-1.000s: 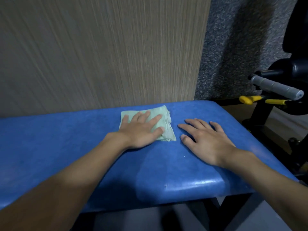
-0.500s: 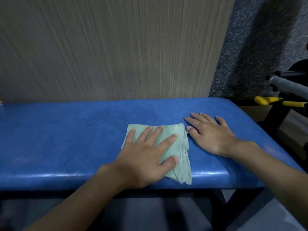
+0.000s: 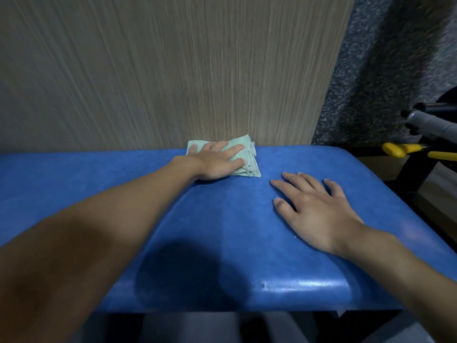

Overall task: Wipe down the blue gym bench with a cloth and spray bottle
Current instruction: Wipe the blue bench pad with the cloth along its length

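The blue gym bench (image 3: 222, 231) fills the lower half of the view, its padded top running left to right. A folded pale green cloth (image 3: 248, 160) lies at the bench's far edge, against the wall. My left hand (image 3: 217, 160) presses flat on the cloth with straight fingers. My right hand (image 3: 314, 206) rests flat on the bare bench top to the right, fingers spread, apart from the cloth. No spray bottle is in view.
A wood-grain wall panel (image 3: 173, 70) stands right behind the bench. To the right is dark speckled wall (image 3: 383, 70) and gym equipment with a grey handle (image 3: 430, 122) and yellow levers (image 3: 405, 149). Black frame legs show under the bench.
My left hand has pushed the cloth from the near edge of the bench away to the far edge by the wall. My right hand has stayed flat on the bench.
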A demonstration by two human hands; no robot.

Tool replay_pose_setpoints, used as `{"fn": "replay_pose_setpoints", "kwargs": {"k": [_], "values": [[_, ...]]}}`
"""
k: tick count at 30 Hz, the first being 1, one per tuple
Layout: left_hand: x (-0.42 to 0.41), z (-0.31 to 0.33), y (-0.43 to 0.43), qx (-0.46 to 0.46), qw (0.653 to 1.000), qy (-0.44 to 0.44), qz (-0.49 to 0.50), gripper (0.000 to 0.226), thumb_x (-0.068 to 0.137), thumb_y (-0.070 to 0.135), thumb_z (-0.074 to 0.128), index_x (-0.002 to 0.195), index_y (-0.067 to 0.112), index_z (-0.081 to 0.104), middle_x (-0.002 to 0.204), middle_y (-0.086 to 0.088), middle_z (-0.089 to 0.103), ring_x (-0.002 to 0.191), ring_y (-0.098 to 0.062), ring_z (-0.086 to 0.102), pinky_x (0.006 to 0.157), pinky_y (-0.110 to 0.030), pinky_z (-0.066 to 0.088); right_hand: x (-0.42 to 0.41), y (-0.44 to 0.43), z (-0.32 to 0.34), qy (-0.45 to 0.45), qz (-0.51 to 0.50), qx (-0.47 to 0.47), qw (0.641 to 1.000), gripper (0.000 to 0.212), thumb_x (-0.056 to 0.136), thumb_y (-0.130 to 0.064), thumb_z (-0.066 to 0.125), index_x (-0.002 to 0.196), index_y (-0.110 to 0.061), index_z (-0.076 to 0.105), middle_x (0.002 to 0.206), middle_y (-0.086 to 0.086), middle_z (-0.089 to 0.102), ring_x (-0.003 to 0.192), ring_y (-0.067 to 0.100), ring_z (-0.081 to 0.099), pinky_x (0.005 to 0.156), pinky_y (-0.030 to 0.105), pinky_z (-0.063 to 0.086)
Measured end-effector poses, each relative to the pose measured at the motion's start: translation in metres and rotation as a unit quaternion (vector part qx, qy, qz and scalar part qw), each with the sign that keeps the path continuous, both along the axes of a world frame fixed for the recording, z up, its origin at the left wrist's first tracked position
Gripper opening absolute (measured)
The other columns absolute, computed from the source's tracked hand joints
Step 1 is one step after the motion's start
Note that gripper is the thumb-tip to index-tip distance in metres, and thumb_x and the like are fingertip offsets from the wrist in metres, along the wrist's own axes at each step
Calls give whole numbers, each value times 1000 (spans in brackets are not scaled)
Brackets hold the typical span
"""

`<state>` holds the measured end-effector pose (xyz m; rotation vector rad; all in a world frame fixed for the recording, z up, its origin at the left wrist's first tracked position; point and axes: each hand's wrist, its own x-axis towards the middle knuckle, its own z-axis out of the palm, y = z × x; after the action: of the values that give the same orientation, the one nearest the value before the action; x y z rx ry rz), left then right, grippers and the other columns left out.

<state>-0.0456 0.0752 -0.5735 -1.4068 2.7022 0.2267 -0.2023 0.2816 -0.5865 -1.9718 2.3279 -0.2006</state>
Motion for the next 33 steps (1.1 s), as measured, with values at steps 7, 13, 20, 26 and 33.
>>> {"fn": "replay_pose_setpoints", "kwargs": {"k": [7, 13, 20, 26, 33], "values": [[22, -6, 59, -7, 1000, -3, -24, 62, 94, 71, 13, 151, 55, -3, 167, 8, -9, 152, -17, -11, 119, -55, -10, 0, 0, 1, -7, 0, 1, 1000, 54, 99, -54, 16, 152, -42, 20, 162, -16, 11, 149, 8, 2, 120, 47, -1], [66, -12, 155, -34, 997, -16, -60, 63, 90, 74, 8, 148, 58, -13, 166, 10, -15, 151, -14, -17, 119, -54, -9, 1, 1, 2, -7, -6, 2, 1000, 54, 100, -54, 19, 153, -42, 21, 163, -14, 13, 150, 11, 4, 120, 48, 1], [94, -6, 212, -68, 996, 13, -55, 83, 70, 75, -10, 150, 52, -14, 166, 9, -12, 151, -13, -17, 120, -52, -9, 6, 4, 14, 53, -4, 36, 998, 54, 102, -52, 15, 153, -38, 20, 163, -10, 12, 151, 16, 3, 117, 59, -5], [81, -11, 187, -42, 999, -11, -15, 74, 79, 79, -1, 148, 57, -14, 166, 7, -16, 151, -19, -17, 120, -54, -7, 14, -2, 12, 0, 0, 26, 1000, 53, 102, -52, 18, 152, -39, 22, 164, -10, 12, 151, 15, 4, 119, 55, -1], [45, -12, 71, -33, 999, -14, 7, 65, 92, 74, 14, 150, 56, -6, 167, 5, -13, 153, -22, -11, 119, -57, -7, 10, -4, 1, 14, 3, 14, 1000, 55, 100, -53, 13, 153, -40, 16, 164, -13, 6, 151, 13, -1, 119, 54, -1]]}}
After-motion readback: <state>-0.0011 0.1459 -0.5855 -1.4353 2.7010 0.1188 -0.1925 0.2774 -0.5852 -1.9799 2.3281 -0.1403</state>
